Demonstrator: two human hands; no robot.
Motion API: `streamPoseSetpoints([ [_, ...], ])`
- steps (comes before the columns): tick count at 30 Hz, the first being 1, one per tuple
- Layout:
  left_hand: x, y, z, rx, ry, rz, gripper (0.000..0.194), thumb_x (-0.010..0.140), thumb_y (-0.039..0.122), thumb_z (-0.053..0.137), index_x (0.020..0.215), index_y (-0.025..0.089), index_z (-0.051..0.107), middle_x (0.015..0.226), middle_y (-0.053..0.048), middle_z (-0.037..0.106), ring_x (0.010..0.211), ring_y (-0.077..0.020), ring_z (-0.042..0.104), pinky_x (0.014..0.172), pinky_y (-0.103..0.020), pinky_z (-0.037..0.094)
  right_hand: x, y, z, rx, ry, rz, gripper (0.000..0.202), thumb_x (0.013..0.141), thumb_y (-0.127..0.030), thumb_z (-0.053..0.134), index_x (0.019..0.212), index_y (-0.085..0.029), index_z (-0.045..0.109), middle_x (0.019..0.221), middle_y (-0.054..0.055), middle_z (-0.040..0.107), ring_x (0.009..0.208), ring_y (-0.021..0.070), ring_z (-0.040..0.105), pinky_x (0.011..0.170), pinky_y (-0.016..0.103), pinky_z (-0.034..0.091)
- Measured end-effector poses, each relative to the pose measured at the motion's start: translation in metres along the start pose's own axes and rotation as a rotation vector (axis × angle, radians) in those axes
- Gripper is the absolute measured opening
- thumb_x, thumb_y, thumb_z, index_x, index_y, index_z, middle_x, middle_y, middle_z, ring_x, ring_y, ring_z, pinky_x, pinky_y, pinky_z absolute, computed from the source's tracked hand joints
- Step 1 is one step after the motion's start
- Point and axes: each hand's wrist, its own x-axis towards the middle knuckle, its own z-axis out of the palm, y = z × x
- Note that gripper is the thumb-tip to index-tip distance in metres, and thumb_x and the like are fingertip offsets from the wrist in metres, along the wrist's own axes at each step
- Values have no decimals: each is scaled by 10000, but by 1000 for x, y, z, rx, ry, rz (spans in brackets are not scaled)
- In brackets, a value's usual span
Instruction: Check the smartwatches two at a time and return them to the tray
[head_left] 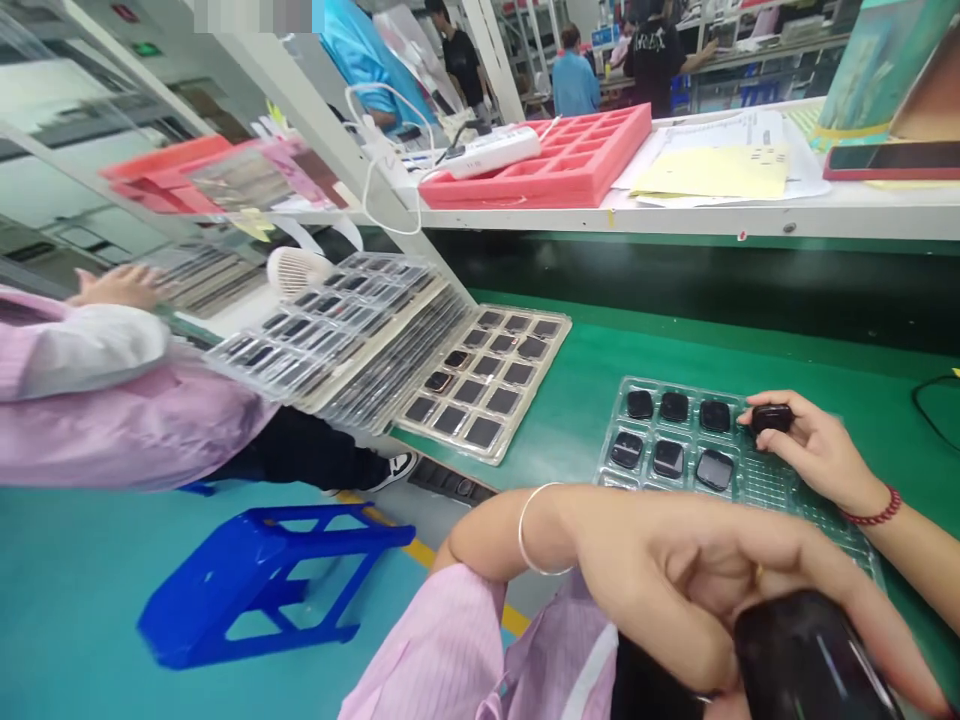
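While the left hand (652,560) gripped a black piece (810,655) by its sides, the right hand (817,445) pinched another piece (772,418) over the tray (772,487), filled pockets (674,405) left of that pinch; light, edge-only holds seemed best for sparing glossy faces.

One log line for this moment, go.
left hand: holds rounded black piece; right hand: holds dark piece at clear tray; tray: black pieces in pockets

Place: electronics assembly workshop
Dark devices (674,406): in rows, right
Tabletop (577,400): green
Stacked trays (390,350): left of centre
Co-workers (576,82): upper right
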Motion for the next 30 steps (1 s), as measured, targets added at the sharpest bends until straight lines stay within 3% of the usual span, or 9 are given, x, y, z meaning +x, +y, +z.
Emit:
streamPoseSetpoints([
  [2,-4,-8,5,35,-80,-23,818,599,135,721,1398,188,554,934,-45,668,708,-172,685,620,-228,571,-1,1,0,24,-5,4,314,892,-412,711,1156,-254,649,1036,86,737,760,232,700,672,367,625],
  [5,-13,-19,8,60,-36,6,943,604,148,713,1509,188,448,986,-40,664,746,-164,683,646,-210,568,-1,2,-2,106,-27,45,352,973,-473,616,1247,-253,649,1121,100,726,771,212,707,689,354,636],
  [10,-18,3,13,108,46,71,753,711,165,654,1447,207,501,1015,-65,677,758,-167,701,668,-227,582,0,-28,-4,374,-57,193,408,989,-515,585,1317,-279,644,1266,107,671,1027,267,711,792,361,654],
  [11,-16,9,7,121,139,132,687,727,158,647,1401,203,522,980,-68,679,720,-158,694,667,-234,583,-2,-43,-4,441,-83,213,392,961,-505,634,1287,-289,655,1270,101,665,1033,273,709,780,354,656],
  [14,-7,14,-31,239,621,348,585,689,119,672,1251,200,533,925,-53,676,634,-111,647,584,-189,514,-16,-100,4,640,-213,211,332,897,-479,734,1146,-265,686,1181,90,653,930,247,714,682,301,646],
  [18,11,-17,-98,339,978,389,570,655,152,661,1196,185,485,965,-50,670,653,-100,640,537,-170,435,-42,-168,27,892,-464,297,376,823,-459,838,1076,-262,643,1027,34,626,712,136,676,583,202,553],
  [20,18,-37,-118,354,1043,348,584,661,160,636,1220,175,467,959,-48,668,655,-105,641,523,-172,417,-49,-189,37,970,-537,388,443,744,-418,914,1035,-249,625,999,23,625,678,98,631,597,178,510],
  [23,20,-57,-128,372,1074,309,574,662,147,604,1220,155,474,957,-50,669,646,-103,638,519,-178,412,-51,-204,45,962,-584,459,514,667,-415,963,992,-223,613,945,21,622,640,76,557,594,168,458],
  [30,15,-59,-128,367,1121,332,539,693,118,586,1221,155,487,958,-40,662,649,-96,634,542,-180,422,-53,-202,55,853,-613,395,541,677,-533,925,1031,-222,659,930,57,641,723,152,615,608,220,491],
])
